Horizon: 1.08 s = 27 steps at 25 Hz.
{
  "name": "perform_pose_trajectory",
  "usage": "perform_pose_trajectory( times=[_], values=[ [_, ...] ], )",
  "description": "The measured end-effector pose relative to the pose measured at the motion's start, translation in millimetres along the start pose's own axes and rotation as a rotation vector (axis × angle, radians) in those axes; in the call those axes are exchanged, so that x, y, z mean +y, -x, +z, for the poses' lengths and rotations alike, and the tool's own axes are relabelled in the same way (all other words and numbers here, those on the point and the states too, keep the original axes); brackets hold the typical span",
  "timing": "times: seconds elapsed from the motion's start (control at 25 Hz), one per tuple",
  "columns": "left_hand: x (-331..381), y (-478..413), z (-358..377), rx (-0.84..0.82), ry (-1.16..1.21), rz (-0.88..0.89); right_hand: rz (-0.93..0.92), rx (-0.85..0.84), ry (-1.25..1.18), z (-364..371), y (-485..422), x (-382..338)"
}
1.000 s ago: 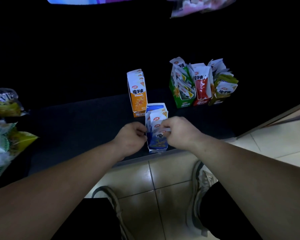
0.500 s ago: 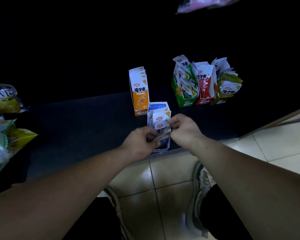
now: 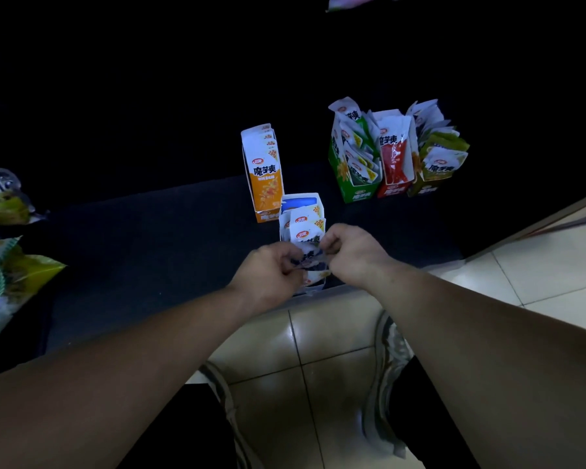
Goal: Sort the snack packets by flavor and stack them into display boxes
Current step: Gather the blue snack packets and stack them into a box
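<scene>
A blue display box (image 3: 300,202) stands at the front edge of the dark mat, with several white-and-blue snack packets upright in it. My left hand (image 3: 268,277) and my right hand (image 3: 352,253) meet over its front end, both pinching one blue snack packet (image 3: 308,257) held flat between them. Behind it stands an orange display box (image 3: 264,172), full of orange packets. Further right are a green box (image 3: 351,154), a red box (image 3: 394,154) and an olive-green box (image 3: 437,157), each holding packets.
The boxes rest on a dark mat (image 3: 166,252) whose front edge meets a tiled floor (image 3: 318,340). Larger snack bags (image 3: 4,238) lie at the far left. My shoes (image 3: 391,367) are on the tiles below. The background is black.
Both hands have risen from deep in the blue box. They now hold one packet crosswise above its front end, the left hand shifted slightly right.
</scene>
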<state>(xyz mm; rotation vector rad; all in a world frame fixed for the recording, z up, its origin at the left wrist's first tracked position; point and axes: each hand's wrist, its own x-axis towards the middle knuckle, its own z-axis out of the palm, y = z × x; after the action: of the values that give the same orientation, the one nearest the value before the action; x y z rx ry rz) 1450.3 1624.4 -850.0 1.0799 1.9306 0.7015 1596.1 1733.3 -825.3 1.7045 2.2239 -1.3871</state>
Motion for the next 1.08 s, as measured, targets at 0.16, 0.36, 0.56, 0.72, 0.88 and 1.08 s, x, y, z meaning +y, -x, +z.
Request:
perform_pose_trajectory(
  times=[0.16, 0.36, 0.56, 0.72, 0.88, 1.08],
  values=[
    [1.1, 4.4, 3.0, 0.015, 0.007, 0.03, -0.038, -0.02, 0.167, 0.6, -0.4, -1.4],
    [0.1, 1.0, -6.2, 0.048, 0.068, 0.057, -0.046, 0.072, -0.107, -9.5, 1.2, -7.9],
    [-5.4, -2.9, -8.6, 0.076, -0.062, 0.091, 0.027, -0.085, -0.252, -7.9, 7.1, -5.7],
    [-3.9, -4.3, -8.0, 0.086, -0.063, 0.075, 0.053, -0.082, -0.192, -2.0, 6.3, -1.9],
    [-3.7, -7.6, -4.6, 0.153, -0.124, 0.177, 0.033, -0.054, -0.229, -4.5, 3.9, -2.0],
    [-9.3, -6.9, -0.9, 0.06, -0.262, 0.29, 0.041, -0.123, -0.191, 0.7, 6.6, -1.5]
  ],
)
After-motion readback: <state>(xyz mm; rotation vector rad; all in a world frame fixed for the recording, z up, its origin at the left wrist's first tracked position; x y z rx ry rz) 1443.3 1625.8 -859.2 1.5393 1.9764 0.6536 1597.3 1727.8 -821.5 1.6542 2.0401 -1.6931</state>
